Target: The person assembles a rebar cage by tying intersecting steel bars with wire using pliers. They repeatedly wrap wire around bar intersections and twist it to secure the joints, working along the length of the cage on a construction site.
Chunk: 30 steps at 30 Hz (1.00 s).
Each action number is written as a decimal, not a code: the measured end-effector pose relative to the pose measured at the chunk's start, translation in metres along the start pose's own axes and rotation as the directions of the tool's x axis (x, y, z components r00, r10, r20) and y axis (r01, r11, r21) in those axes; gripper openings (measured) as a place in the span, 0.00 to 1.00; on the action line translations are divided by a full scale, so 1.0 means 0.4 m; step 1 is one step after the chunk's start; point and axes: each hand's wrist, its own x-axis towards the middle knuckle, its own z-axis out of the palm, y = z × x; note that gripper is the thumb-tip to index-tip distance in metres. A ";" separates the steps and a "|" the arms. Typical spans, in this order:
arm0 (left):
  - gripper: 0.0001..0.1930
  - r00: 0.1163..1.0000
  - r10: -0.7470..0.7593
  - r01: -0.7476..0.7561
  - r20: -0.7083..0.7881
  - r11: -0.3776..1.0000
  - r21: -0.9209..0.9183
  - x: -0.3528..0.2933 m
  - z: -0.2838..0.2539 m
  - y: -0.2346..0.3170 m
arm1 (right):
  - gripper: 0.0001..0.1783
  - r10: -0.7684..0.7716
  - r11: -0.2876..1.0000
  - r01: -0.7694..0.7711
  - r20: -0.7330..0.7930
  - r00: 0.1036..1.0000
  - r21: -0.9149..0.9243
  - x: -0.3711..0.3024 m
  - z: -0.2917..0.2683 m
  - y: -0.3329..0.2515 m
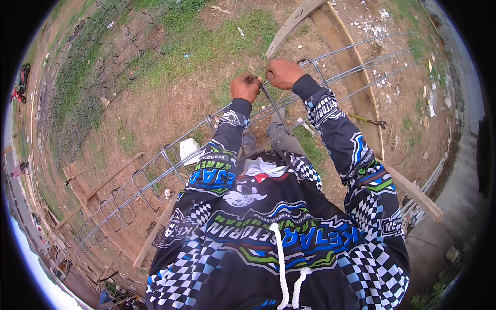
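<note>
A long cage of steel reinforcing bars [380, 59] with bent stirrups runs slantwise in front of me, from lower left to upper right. At its far top bar, my left hand [245, 87] is closed, thumb and fingers pinched beside a stirrup [270, 99]. Just right of it, my right hand [284, 74] is curled into a fist at the same joint, a small gap apart. Whatever is between the fingers of either hand is too small or hidden to make out. More stirrups [139, 181] sit spaced along the cage at left.
The cage lies across wooden supports, with a plank [413, 194] at right and another [155, 232] at lower left. A tool with a yellow-green handle [368, 120] is at right. Dark steel mesh [103, 57] spreads over the grass. A white object [189, 151] lies beside the cage.
</note>
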 end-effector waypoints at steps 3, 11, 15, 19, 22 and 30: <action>0.08 0.999 0.010 -0.008 -0.037 0.997 0.072 0.008 -0.003 -0.027 | 0.15 0.020 0.998 -0.013 0.121 0.992 -0.062 0.093 0.009 0.056; 0.11 0.999 -0.005 0.009 -0.043 0.997 0.083 0.008 -0.003 -0.032 | 0.14 0.014 1.000 -0.001 0.492 0.871 -0.027 0.253 0.144 0.173; 0.10 0.997 0.067 -0.057 -0.048 0.982 0.181 -0.021 -0.006 -0.008 | 0.15 0.047 0.989 0.065 0.709 0.703 -0.130 0.265 0.102 0.083; 0.10 0.996 0.064 -0.049 -0.062 0.976 0.214 -0.020 0.001 -0.005 | 0.17 -0.138 0.989 0.144 0.181 0.974 -0.022 0.225 0.148 0.141; 0.11 0.996 -0.022 0.035 -0.087 0.988 0.151 -0.023 -0.006 -0.005 | 0.16 -0.213 0.954 0.254 -0.235 0.948 0.161 0.118 0.105 0.118; 0.12 0.987 0.045 -0.010 -0.152 0.975 0.224 -0.032 -0.004 0.009 | 0.22 -0.097 0.995 0.095 0.150 0.984 0.019 -0.048 0.171 0.108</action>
